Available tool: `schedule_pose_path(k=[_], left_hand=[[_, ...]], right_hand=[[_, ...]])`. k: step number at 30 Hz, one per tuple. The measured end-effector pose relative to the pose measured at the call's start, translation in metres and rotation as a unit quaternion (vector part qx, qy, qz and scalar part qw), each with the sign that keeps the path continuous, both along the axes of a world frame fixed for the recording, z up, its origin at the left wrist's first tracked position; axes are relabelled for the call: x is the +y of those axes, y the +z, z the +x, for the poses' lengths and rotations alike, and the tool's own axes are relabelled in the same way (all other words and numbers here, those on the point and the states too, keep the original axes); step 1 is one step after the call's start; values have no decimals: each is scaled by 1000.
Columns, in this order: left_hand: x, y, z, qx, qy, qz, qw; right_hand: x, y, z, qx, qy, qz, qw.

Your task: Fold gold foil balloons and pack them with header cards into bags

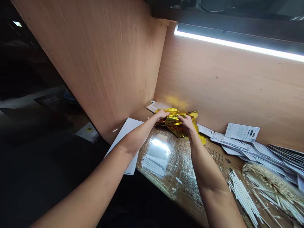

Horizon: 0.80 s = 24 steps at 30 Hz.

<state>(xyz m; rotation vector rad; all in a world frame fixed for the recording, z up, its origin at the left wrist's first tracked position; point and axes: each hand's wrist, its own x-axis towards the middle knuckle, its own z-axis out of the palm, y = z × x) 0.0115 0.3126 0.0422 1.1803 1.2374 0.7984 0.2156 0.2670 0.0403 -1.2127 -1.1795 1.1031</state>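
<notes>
Both of my arms reach to the back corner of the table, where a crumpled bunch of shiny gold foil (pixel 174 117) lies. My left hand (pixel 162 114) is closed on the left part of the foil. On the right side, my right hand (pixel 186 122) pinches the foil, thumb toward the middle. Whether the foil is flat balloons or loose sheets I cannot tell. Nearer to me, a clear plastic bag (pixel 159 148) with white strips (pixel 154 165) in it lies between my forearms. White sheets (pixel 128 133) stick out beyond my left forearm.
Plywood panels (pixel 213 82) rise at the left and back, under a bright light bar (pixel 237 42). Printed cards (pixel 242 132) lie in a spread pile along the back right. White sticks (pixel 243 198) and a plastic-wrapped bundle (pixel 273 186) lie at the front right.
</notes>
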Motion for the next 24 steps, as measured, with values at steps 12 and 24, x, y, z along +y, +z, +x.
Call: schedule_pose_path(k=[12,24], left_hand=[[-16,3,-33,24,-103,-65,992],[-125,18,-20,-53,-195,279,939]], right_hand=[[-18,-31,37,87,10,-25,996],[-54,-1,60,-35,91,76,992]])
